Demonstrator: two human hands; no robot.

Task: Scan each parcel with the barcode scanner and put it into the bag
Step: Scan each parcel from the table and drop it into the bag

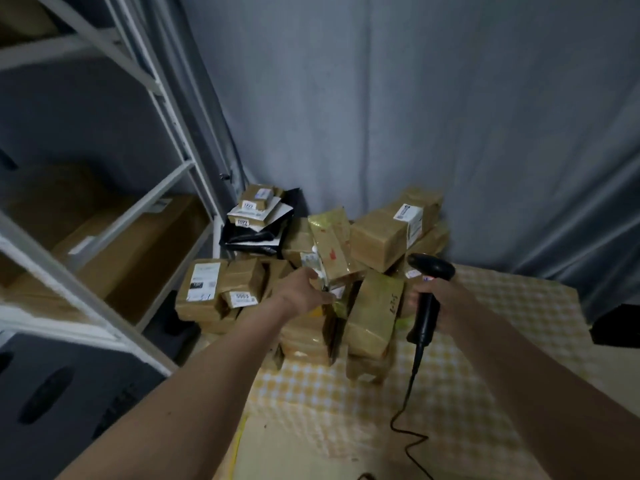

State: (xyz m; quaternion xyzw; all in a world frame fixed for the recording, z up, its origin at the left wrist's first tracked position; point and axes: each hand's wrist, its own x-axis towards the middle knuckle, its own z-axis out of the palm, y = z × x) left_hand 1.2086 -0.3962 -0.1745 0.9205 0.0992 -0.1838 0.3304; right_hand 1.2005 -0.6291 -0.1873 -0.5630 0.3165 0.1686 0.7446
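At the far end of the table (485, 358), where the yellow-checked cloth meets the grey curtain (415, 98), brown taped parcels are heaped against the corner. The heap fills the far left part of the table; the near and right stretches of cloth lie bare, and the right edge falls away beside the curtain folds. To the left a white metal shelf rack (166, 109) stands close, holding large cartons on its lower level.

The left hand (304, 292) grips a gold-brown parcel (329, 251) at its lower end, thumb and fingers curled round it, the parcel tilted upright above the heap. The right hand (436, 306) is wrapped round the handle of the black barcode scanner (429, 271), its head pointing toward the heap; one black cable (412, 403) trails from the handle down across the cloth toward the near edge.

More than a dozen parcels show, the exact number hidden by overlap; two or three are black-and-white mailers (256, 230) at the back left. Stickers read "1227" and "5005"; another looks like "1024", inverted. A handwritten mark on the tall parcel (377, 313) is unclear. No bag can be made out.
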